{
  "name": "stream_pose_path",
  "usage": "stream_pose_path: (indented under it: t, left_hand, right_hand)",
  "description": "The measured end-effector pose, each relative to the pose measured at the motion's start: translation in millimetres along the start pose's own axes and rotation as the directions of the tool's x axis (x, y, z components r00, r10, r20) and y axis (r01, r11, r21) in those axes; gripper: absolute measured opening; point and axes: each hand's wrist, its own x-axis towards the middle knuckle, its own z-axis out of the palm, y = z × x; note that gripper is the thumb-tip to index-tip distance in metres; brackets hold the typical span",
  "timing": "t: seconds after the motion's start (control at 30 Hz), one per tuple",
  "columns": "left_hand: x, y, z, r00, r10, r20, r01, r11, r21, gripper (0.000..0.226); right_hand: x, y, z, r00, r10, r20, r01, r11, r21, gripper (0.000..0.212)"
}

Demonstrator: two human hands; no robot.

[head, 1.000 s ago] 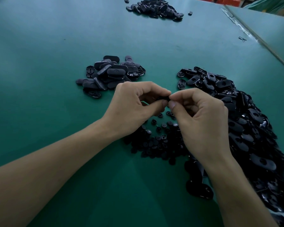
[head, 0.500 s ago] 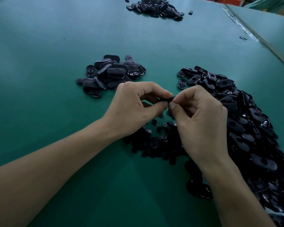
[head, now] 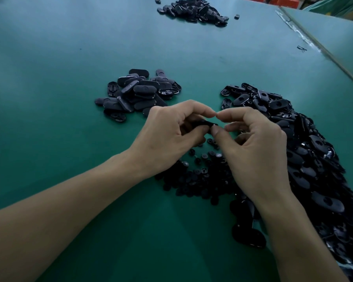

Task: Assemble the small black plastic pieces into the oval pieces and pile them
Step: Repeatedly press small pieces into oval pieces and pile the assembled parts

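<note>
My left hand grips a black oval piece between thumb and fingers, above the middle of the green table. My right hand meets it from the right, its thumb tip pressing on the oval piece's right end and its fingers curled above. Whether a small piece sits under that thumb is hidden. Beneath both hands lies a heap of small round black pieces. A big heap of loose oval pieces runs along the right. A smaller pile of oval pieces lies behind my left hand.
A third pile of black pieces lies at the far end of the green table. A seam with a metal strip runs diagonally at the right. One stray piece sits beside the far pile.
My right forefinger has lifted off the oval piece and now curls above it, while its thumb stays pressed on the end. The left hand has barely moved.
</note>
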Motion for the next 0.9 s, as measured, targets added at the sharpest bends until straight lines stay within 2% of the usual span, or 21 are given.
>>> stream_pose_path:
  t: [0.13,0.3,0.53,0.9]
  left_hand:
    - [2.0,-0.5,-1.0,1.0,-0.015,0.006,0.015,0.999,-0.044,0.032]
    - [3.1,-2.0,-2.7,0.998,-0.065,0.014,0.067,0.987,-0.145,0.026]
    - [3.7,-1.5,-3.6,0.997,-0.082,0.007,0.082,0.979,-0.185,0.024]
    - [4.5,-2.0,-2.8,0.998,-0.061,0.013,0.062,0.991,-0.122,0.027]
  right_hand:
    - [1.1,5.1,0.3,0.994,0.024,0.104,-0.031,0.997,0.064,0.02]
    - [3.9,9.0,-1.5,0.993,0.023,0.114,-0.041,0.988,0.151,0.022]
    - [4.0,7.8,-2.8,0.993,0.016,0.118,-0.039,0.98,0.194,0.027]
    - [-0.4,3.1,-2.1,0.992,0.065,0.108,-0.074,0.994,0.08,0.015]
